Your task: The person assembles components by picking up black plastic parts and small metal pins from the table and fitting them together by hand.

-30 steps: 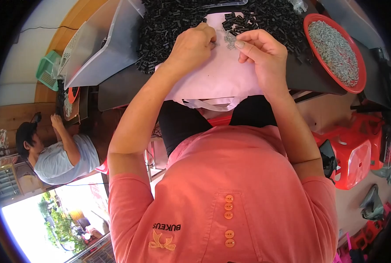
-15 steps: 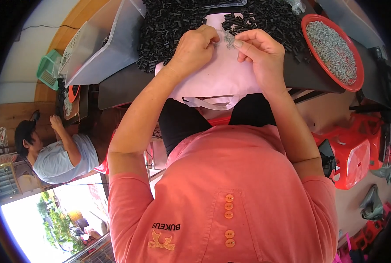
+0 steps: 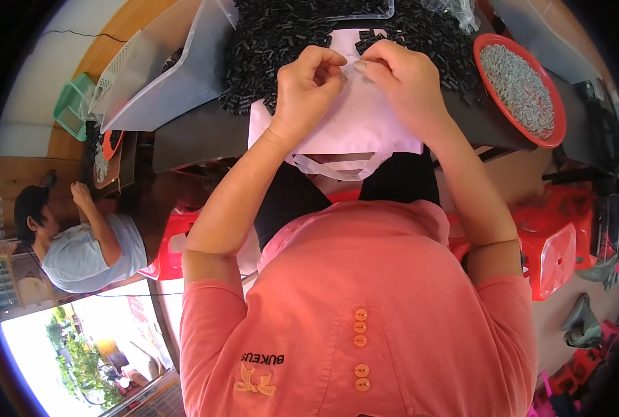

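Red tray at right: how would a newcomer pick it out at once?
Find the dark table at the top. Toward its right end, right of the right hand, sits the red tray. Silvery pieces fill it, unlike the black pieces heaped nearby.

Heaped black parts (image 3: 268,45) are crowding the far side of the left hand (image 3: 306,87); a red basin (image 3: 558,128) is standing right of the right hand (image 3: 408,82); between both hands, I'm seeing pale-pink cloth (image 3: 355,125) lying open.
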Demonstrator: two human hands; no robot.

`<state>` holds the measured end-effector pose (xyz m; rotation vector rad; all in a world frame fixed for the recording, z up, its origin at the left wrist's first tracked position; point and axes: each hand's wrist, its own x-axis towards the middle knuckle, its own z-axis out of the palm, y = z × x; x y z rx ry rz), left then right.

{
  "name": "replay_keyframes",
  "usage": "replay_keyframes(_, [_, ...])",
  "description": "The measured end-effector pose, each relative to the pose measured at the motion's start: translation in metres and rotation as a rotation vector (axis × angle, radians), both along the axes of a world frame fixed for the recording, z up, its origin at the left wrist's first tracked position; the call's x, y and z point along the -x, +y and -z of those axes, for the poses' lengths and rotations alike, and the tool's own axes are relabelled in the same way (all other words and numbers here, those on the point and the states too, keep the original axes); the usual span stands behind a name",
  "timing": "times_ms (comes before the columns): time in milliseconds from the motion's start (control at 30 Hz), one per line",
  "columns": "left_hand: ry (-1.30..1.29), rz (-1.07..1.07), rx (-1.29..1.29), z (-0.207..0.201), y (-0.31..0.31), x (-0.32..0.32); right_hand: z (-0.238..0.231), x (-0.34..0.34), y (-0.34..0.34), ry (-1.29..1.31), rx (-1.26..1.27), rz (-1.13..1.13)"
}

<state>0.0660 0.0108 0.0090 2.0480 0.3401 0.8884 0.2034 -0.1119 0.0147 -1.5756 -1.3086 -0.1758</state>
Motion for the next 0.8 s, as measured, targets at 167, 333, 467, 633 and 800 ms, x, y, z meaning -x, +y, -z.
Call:
replay_keyframes(167, [-0.065,-0.005,0.036,0.004,-0.003,0.004,-0.008,-0.005,0.014,0.046,0.357,-0.132])
replay_keyframes(333, [-0.154,-0.007,0.047,0.009,0.0,0.004,-0.005,-0.007,0.025,0.514,0.398,-0.396])
replay_keyframes(467, [-0.15,-0.007,0.11,0.008,0.0,0.003,-0.002,-0.007,0.03,0.568,0.394,-0.396])
replay_keyframes(633, [-0.115,0.017,0.184,0.006,0.003,0.005,0.004,-0.004,0.029,0.623,0.371,-0.409])
replay_keyframes(800, [-0.128,0.067,0.534,-0.005,0.003,0.009,0.009,-0.002,0.029,0.536,0.333,-0.395])
